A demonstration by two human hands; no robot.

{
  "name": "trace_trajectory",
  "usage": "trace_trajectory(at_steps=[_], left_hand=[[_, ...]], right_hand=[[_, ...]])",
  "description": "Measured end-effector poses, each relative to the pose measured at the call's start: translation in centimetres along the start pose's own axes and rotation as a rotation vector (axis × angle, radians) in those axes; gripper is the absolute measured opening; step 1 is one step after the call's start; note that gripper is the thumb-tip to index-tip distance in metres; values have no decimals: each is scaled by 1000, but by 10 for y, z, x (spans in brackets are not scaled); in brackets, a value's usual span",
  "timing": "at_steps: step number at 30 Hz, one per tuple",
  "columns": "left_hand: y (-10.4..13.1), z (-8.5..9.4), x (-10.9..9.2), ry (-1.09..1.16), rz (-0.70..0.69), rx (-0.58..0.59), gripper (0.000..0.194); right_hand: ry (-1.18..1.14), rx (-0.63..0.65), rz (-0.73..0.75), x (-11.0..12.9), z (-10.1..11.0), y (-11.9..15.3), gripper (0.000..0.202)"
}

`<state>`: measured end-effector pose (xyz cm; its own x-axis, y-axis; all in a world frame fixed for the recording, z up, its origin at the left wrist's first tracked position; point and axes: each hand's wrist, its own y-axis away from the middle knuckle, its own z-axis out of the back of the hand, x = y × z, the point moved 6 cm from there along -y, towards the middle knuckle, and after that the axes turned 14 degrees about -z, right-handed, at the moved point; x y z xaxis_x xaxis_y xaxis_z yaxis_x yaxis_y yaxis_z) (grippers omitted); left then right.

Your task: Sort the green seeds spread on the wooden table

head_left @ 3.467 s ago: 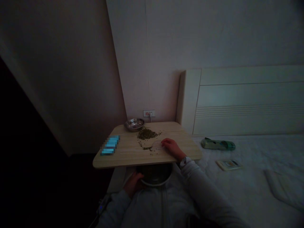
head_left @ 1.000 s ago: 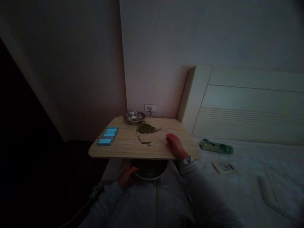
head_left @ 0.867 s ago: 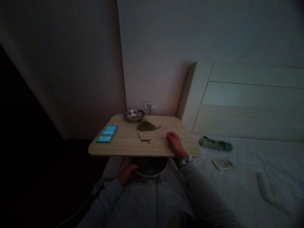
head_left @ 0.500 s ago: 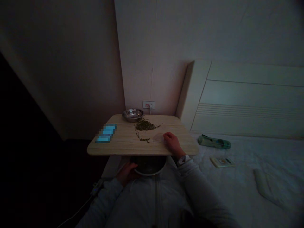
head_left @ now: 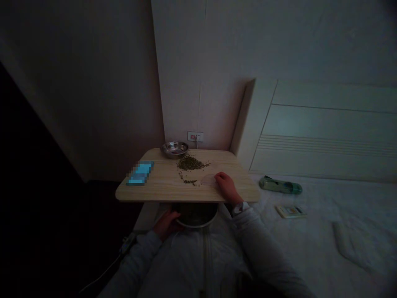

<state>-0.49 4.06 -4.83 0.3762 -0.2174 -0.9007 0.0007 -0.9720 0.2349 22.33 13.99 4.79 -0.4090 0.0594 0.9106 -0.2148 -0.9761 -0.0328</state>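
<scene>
A heap of small green grains, perhaps mung beans (head_left: pixel 190 163), lies on the wooden table (head_left: pixel 164 192), with a thin scatter trailing toward the near edge. My right hand (head_left: pixel 226 186) rests over the tabletop, fingers closed on a thin translucent sheet (head_left: pixel 207 179) that lies just right of that scatter. Below the near edge, my left hand (head_left: pixel 167 223) grips the left rim of a large bowl (head_left: pixel 198 225) on my lap. The tabletop hides the bowl's far part, and its inside is too dark to make out.
A shiny metal bowl (head_left: pixel 174 150) stands at the table's back left. A phone with a blurred blue screen (head_left: pixel 140 173) lies at the left. On the bed to the right are a green bottle (head_left: pixel 281 185) and a flat pale object (head_left: pixel 290 212). Behind is a wall socket (head_left: pixel 195 136).
The whole view has shifted slightly. Both hands keep nearly the same places, and the grains look unchanged.
</scene>
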Motion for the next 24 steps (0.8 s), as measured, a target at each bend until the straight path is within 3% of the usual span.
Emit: trace_trajectory(at_steps=[10, 24], left_hand=[[3, -2, -4, -10, -2, -5, 28], [2, -1, -3, -29, -9, 17, 29]], right_hand=[[18, 29, -1, 1, -1, 1, 19], [-15, 95, 8, -2, -6, 0, 18]])
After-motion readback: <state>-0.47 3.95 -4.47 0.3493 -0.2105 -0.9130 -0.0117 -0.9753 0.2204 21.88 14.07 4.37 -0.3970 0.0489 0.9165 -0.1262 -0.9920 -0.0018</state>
